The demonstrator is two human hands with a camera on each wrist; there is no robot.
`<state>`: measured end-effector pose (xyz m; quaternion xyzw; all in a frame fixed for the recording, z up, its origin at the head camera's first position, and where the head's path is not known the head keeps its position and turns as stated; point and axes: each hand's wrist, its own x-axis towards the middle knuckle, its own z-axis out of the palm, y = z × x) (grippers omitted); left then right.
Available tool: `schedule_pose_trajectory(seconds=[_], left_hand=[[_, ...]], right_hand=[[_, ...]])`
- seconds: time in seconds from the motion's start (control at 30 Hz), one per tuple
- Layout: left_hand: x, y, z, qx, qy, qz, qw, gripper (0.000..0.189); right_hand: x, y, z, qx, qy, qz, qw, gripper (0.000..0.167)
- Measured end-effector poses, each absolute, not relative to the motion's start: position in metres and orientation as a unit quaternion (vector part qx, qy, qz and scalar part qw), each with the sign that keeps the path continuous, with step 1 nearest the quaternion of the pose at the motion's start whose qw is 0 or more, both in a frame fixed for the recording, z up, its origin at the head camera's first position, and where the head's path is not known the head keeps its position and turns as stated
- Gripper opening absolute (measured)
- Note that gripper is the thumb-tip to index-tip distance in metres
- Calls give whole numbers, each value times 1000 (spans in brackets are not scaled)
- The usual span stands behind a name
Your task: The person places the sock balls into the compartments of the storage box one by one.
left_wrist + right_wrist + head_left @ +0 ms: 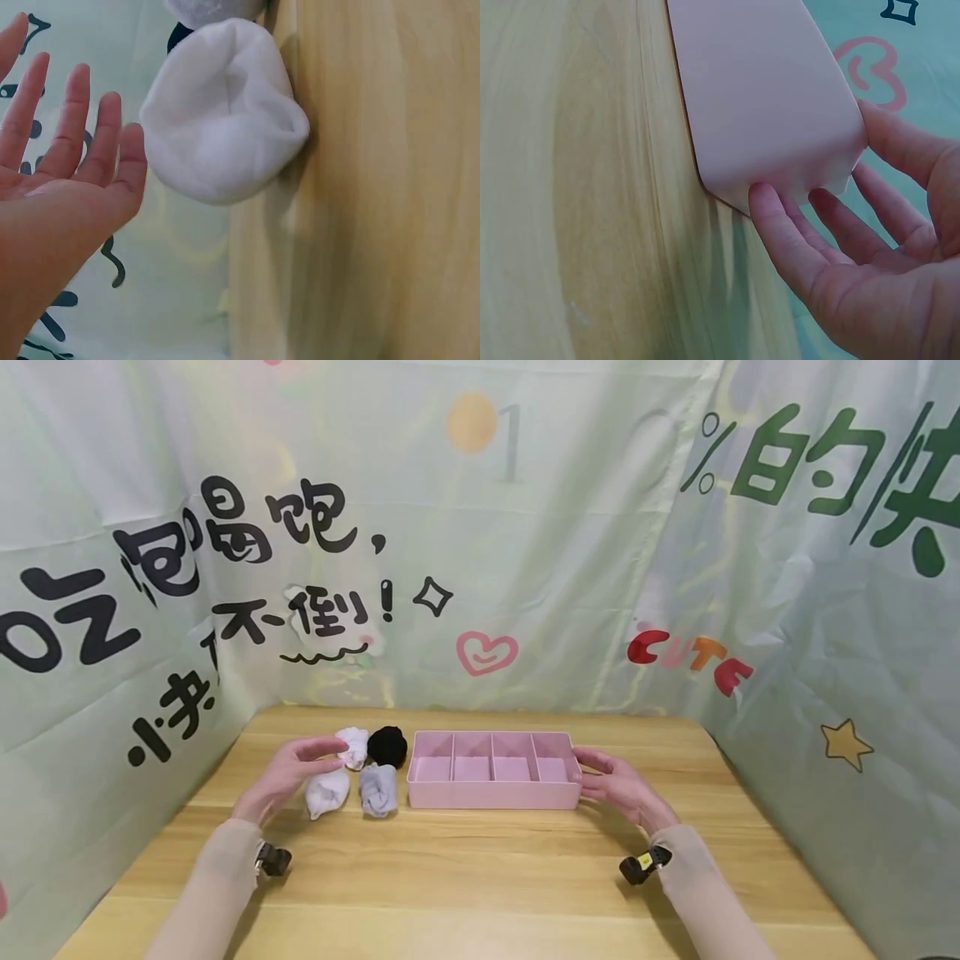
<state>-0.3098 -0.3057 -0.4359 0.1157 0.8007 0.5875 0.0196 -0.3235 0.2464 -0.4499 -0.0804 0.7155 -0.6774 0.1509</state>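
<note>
My left hand [288, 772], fingers extended and spread, hovers over the rolled socks at the left and holds nothing. Closest to it is a white rolled sock [217, 120]; in the head view a second white sock [354, 747] sits at the fingertips. A black sock [387, 747] and a grey sock [378, 790] lie just right of them. At the right end of a pink box [495, 795] with several compartments is my right hand [618, 785]. Its loosely bent fingers [784, 232] rest against the box's end wall, with the thumb at the rim.
The wooden table [465, 877] carries the box and socks near its back half. A printed fabric curtain [555, 568] encloses the back and both sides. A small black camera is strapped to each wrist.
</note>
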Motion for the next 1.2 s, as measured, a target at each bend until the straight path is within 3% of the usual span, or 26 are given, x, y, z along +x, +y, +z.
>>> schedule_pose_trajectory(seconds=[0.37,0.6,0.77,0.93,1.2], left_hand=[[-308,-330,-445,83,802,590,48,66],[-309,-343,-451,103,780,600,145,68],[-313,-344,-455,106,766,609,177,66],[-319,-337,-458,83,763,611,195,60],[-321,-338,-461,72,778,597,180,54]], right_hand=[[-323,248,-450,-64,718,-674,160,66],[-323,248,-449,-62,718,-672,168,64],[-322,247,-448,-58,721,-670,170,65],[-320,248,-448,-56,723,-667,170,65],[-321,247,-448,-66,722,-667,170,64]])
